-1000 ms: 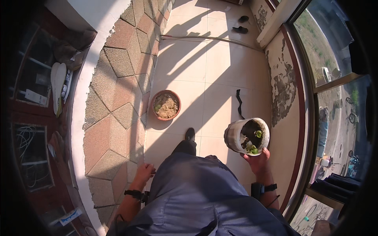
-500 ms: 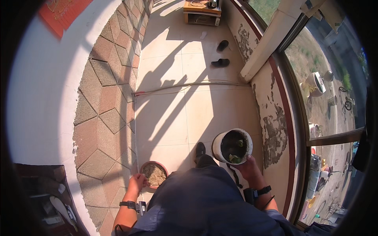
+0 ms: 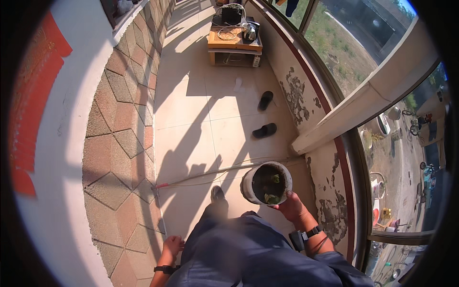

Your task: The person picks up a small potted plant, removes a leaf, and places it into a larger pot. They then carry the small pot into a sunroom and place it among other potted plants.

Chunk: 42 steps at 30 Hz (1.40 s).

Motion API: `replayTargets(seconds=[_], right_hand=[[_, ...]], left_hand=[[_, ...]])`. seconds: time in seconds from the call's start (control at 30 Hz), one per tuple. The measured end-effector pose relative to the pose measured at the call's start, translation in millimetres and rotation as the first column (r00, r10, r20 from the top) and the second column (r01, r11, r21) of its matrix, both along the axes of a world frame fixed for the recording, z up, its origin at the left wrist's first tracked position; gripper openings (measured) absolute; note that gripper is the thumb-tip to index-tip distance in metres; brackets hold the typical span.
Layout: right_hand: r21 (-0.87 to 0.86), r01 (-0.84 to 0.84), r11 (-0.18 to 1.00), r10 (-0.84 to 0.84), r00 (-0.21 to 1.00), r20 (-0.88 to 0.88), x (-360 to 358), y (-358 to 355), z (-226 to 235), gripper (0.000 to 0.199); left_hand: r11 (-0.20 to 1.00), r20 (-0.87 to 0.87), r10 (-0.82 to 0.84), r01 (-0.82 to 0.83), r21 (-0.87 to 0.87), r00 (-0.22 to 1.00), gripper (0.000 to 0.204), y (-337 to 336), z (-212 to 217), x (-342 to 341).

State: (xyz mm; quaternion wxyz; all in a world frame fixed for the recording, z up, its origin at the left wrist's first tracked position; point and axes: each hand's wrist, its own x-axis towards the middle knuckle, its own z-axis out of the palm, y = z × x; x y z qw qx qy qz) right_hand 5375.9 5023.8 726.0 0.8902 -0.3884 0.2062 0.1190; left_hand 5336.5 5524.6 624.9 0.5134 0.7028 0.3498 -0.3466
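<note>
A white flower pot (image 3: 247, 185) with dark soil and a few small green leaves (image 3: 271, 198) is carried in front of me, tilted slightly toward me. My right hand (image 3: 289, 207) grips its near right side, thumb at the rim and the other fingers underneath, mostly hidden. Down at my left side, near the tiled wall, my left hand (image 3: 173, 247) hangs with its fingers curled in and nothing visible in them.
A pipe or hose (image 3: 210, 173) crosses the floor ahead. Beyond it lie two dark slippers (image 3: 264, 130). Farther off stands a low wooden table (image 3: 234, 39) with a kettle (image 3: 249, 31) and cables. Tiled wall (image 3: 112, 158) runs left; peeling wall and windows run right.
I have stepped forward, so the hose, slippers and table are nearer. The round planter by my left hand has left the view. The pot is still in my right hand.
</note>
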Motion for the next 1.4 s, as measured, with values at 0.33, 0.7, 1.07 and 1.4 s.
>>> replayTargets(seconds=[0.33,0.7,1.07,1.4], right_hand=[[0.016,-0.030,0.999,0.030,1.000,0.004,329,-41,9,0.075],[-0.025,-0.259,0.966,0.258,0.965,-0.038,772,-75,0,0.086],[0.006,-0.242,0.970,0.241,0.970,0.028,1181,-67,-3,0.075],[-0.014,-0.108,0.994,0.107,0.992,-0.059,1514,-87,13,0.083]], left_hand=[[0.996,0.238,0.015,0.005,-0.084,0.971,0.025,-42,38,435],[0.968,0.038,0.241,-0.243,0.065,0.970,0.033,-90,59,695],[0.982,0.156,-0.123,0.098,0.161,0.980,0.028,-89,27,1101],[1.000,0.186,-0.005,0.010,-0.027,0.983,0.025,-97,46,1580]])
